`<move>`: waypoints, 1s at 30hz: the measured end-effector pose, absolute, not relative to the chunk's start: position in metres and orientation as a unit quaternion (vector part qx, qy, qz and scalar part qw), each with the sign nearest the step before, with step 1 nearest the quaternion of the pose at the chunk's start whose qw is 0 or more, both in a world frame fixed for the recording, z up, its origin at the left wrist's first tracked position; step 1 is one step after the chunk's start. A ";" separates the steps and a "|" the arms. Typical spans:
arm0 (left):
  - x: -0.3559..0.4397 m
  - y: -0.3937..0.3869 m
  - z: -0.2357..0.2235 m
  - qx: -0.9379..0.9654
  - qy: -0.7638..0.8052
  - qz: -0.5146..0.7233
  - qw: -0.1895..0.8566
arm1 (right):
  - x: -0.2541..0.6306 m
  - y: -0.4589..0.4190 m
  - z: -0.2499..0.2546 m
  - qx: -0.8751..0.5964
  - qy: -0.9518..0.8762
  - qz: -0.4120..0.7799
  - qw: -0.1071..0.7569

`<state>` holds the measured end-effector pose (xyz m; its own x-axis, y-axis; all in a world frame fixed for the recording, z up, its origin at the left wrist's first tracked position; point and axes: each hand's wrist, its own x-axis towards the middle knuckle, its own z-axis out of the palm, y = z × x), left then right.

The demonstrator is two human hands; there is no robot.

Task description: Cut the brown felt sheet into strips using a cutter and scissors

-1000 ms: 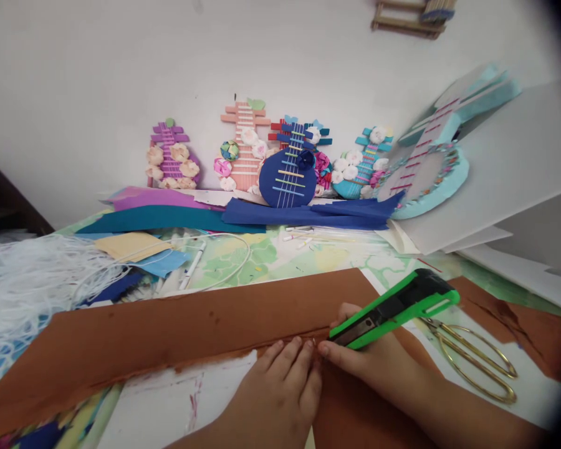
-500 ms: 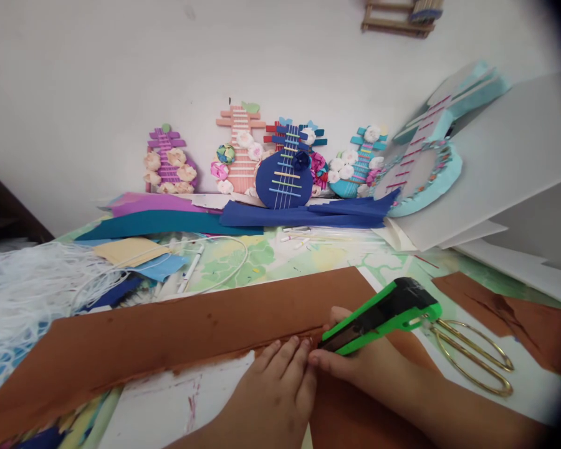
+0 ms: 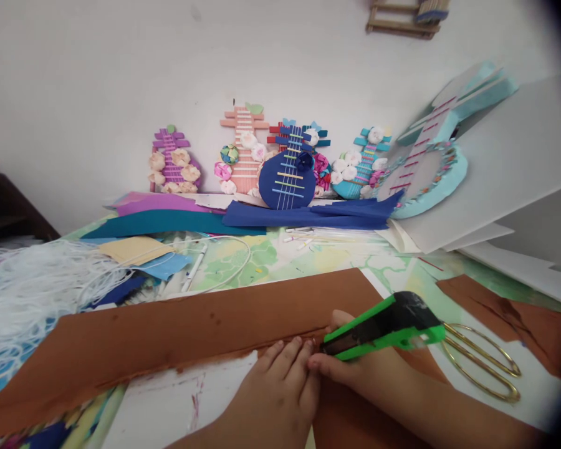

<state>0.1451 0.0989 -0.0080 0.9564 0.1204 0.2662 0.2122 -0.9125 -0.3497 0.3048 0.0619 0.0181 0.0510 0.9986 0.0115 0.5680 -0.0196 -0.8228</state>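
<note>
My right hand [image 3: 355, 368] grips a green and black utility knife [image 3: 383, 327], thumb and fingers closed around its body. The knife's tip points down and left at the brown paper [image 3: 206, 318], close to my left fingertips; the blade itself does not show clearly. Flat on the work, my left hand [image 3: 280, 393] has its fingers stretched forward, pressing on the torn-looking inner edge of the brown paper. White board [image 3: 168, 399] with reddish marks shows to its left. More brown paper [image 3: 346, 415] lies below my right wrist.
Gold-handled scissors [image 3: 486, 362] lie right of my right hand, near a brown scrap [image 3: 509, 312]. Tangled white cord [image 3: 42, 287] heaps at the left. Decorated lute-shaped crafts [image 3: 287, 178] stand along the wall behind coloured paper [image 3: 308, 215]. Large grey boards [image 3: 495, 168] lean at the right.
The utility knife's rear end has tipped lower and slightly right. Both hands keep nearly the same place on the paper. The view has shifted slightly.
</note>
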 end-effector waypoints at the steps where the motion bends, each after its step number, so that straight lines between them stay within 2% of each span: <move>1: 0.145 0.099 -0.007 -0.971 -0.084 -0.116 0.189 | 0.306 0.062 0.018 -0.643 -0.607 0.317 0.342; 13: 0.146 0.099 -0.001 -0.981 -0.092 -0.053 0.165 | 0.319 0.064 0.014 -0.614 -0.616 0.300 0.391; 30: 0.144 0.098 -0.009 -0.984 -0.106 -0.069 0.121 | 0.305 0.059 0.022 -0.653 -0.609 0.319 0.317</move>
